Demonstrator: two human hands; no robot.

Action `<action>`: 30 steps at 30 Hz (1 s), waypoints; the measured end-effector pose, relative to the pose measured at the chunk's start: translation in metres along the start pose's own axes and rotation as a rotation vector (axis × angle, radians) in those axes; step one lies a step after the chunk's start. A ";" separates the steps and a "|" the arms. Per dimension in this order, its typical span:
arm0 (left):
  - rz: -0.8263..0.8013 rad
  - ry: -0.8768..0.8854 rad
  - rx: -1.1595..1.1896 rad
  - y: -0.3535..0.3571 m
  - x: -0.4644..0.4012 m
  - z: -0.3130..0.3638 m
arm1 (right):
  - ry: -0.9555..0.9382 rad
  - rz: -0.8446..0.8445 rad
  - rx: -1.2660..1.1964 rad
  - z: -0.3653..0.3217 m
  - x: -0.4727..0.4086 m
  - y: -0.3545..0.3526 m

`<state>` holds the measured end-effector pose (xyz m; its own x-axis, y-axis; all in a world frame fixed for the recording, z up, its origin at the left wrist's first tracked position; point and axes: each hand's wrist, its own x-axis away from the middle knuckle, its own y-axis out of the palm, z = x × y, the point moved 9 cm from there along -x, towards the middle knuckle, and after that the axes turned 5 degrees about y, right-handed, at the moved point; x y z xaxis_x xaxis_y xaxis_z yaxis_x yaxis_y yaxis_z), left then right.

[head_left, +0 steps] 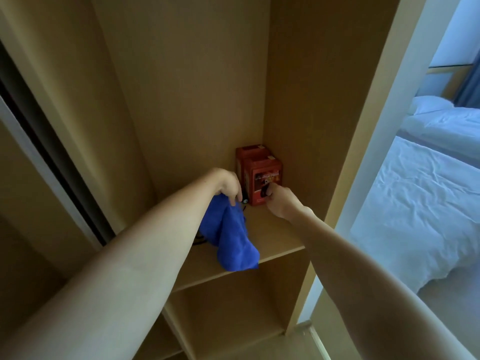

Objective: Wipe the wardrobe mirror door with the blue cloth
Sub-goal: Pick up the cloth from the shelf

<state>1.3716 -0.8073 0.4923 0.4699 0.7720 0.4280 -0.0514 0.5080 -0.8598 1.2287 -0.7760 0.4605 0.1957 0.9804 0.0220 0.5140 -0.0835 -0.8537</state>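
My left hand [230, 185] reaches into the open wardrobe and pinches the blue cloth [231, 237], which hangs down over the front of the wooden shelf [280, 237]. My right hand [281, 201] is closed around a small dark object [265, 190] right in front of the nearer of two red boxes [262, 175] in the shelf's back right corner. At the right, a pale-framed panel [384, 162] shows a bed; I cannot tell whether it is the mirror door or an opening into the room.
A dark sliding-door edge and track [49, 152] run down the left side. A black cord [200, 240] lies on the shelf, partly under the cloth. Lower shelf compartments [228, 307] sit below. The white bed [426, 203] fills the right.
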 end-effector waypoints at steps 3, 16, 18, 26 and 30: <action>-0.120 -0.004 0.003 0.020 0.008 -0.010 | 0.026 -0.016 0.031 0.001 0.009 0.007; 0.175 0.194 0.427 -0.003 0.025 -0.004 | 0.076 0.020 0.075 -0.007 0.031 0.001; 0.218 0.265 0.270 -0.008 0.025 0.008 | 0.093 0.030 0.088 -0.005 0.035 -0.005; 0.451 0.290 0.562 -0.014 0.022 0.012 | 0.164 0.125 0.135 0.002 0.067 -0.034; 0.350 0.358 0.490 0.000 0.023 0.035 | 0.257 0.168 0.131 0.025 0.086 -0.038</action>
<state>1.3515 -0.7761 0.5118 0.6107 0.7908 -0.0415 -0.6043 0.4316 -0.6697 1.2048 -0.6842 0.4819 0.4816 0.8763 -0.0083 0.3486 -0.2003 -0.9156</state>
